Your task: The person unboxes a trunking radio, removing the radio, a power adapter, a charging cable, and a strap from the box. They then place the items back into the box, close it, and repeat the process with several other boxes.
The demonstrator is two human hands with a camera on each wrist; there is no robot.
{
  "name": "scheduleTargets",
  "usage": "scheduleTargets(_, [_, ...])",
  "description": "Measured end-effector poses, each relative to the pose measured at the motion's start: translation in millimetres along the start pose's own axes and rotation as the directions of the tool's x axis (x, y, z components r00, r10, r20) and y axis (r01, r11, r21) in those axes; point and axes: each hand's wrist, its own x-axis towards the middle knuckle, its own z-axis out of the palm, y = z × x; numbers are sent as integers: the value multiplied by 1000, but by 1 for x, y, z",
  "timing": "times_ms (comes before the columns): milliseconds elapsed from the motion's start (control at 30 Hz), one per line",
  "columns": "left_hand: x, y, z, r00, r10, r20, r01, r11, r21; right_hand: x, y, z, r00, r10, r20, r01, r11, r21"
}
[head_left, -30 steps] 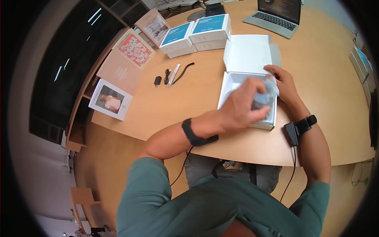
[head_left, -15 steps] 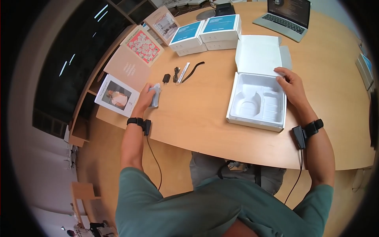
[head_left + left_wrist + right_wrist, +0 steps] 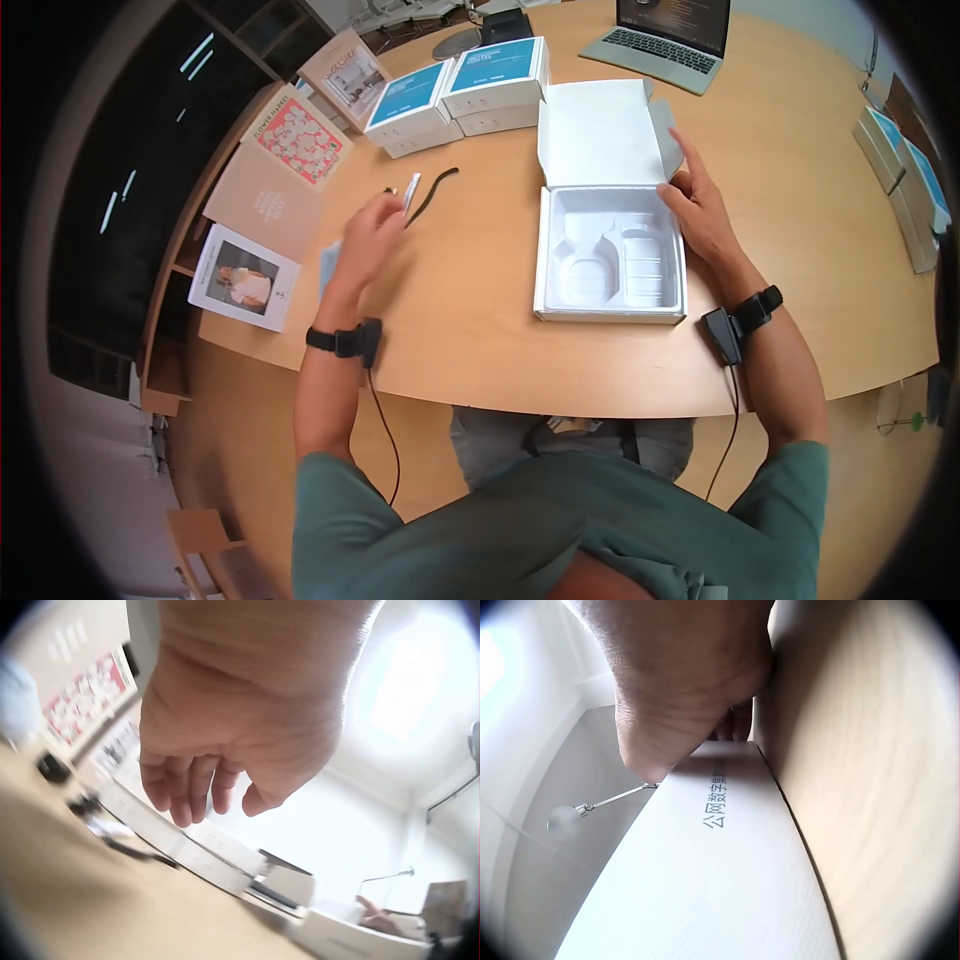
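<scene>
My left hand [image 3: 372, 240] hovers over the left part of the table with loosely bent fingers and nothing in them. Just left of it, partly hidden by the wrist, lies a pale blue-grey wrapped item [image 3: 328, 264]. Beyond its fingertips are a white slim strip [image 3: 412, 188] and a black strap [image 3: 436, 195]. A black plug adapter [image 3: 52, 766] and a bundled cable [image 3: 84, 802] show in the left wrist view. My right hand [image 3: 708, 222] grips the right rim of an open white box [image 3: 540, 255], thumb over the edge. Inside sits a moulded tray [image 3: 640, 212] with bare hollows.
White boxes with blue tops [image 3: 492, 65] are stacked at the back, with an open laptop [image 3: 660, 58] farther right. Books [image 3: 300, 140] stand along the left edge beside a picture-covered one [image 3: 240, 280]. More boxes [image 3: 900, 185] stand at the far right.
My left hand carried the wrapped item from the box to the table's left side and let go of it. It has since moved forward toward the small accessories. The right hand stays at the box.
</scene>
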Motion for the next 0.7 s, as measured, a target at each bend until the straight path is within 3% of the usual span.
scheduleTargets(67, [8,53,41,978,20,209,32,969,-244,0,6,-3,1000,2,8,-2,1000,13])
scheduleTargets(100, [12,80,61,962,23,274,88,918,-386,1,8,-7,1000,-2,4,2,999,43])
scheduleTargets(133, [21,90,81,964,35,264,78,910,-408,4,10,-10,1000,-11,7,10,1000,20])
scheduleTargets(200, [46,105,113,927,-23,375,278,714,-643,7,14,-13,997,79,-6,-76,970,233])
scheduleTargets(233, [61,108,126,928,-8,372,269,703,-658,9,16,-13,989,147,9,-136,892,432])
scheduleTargets(300, [84,115,146,894,20,447,380,495,-781,12,19,-14,983,182,2,-168,902,398])
scheduleTargets(400, [96,116,154,890,61,452,373,475,-797,12,25,-19,975,222,13,-207,888,411])
scheduleTargets(433, [99,116,154,886,158,436,319,474,-821,15,30,-21,983,174,56,-182,893,412])
scheduleTargets(467, [98,114,154,878,159,452,332,478,-813,14,36,-21,987,129,98,-158,895,417])
scheduleTargets(533, [89,116,152,926,239,292,137,507,-851,9,15,-16,988,120,98,-152,873,462])
scheduleTargets(567, [84,116,147,922,240,303,147,507,-849,8,4,-15,989,100,107,-140,854,501])
scheduleTargets(633, [72,119,133,924,252,286,29,702,-711,6,-2,-14,990,95,101,-134,836,533])
scheduleTargets(667, [70,118,132,923,252,291,35,699,-715,6,-3,-14,992,77,99,-119,817,564])
scheduleTargets(700, [67,118,130,921,285,266,-43,753,-657,5,-1,-15,992,84,99,-125,820,559])
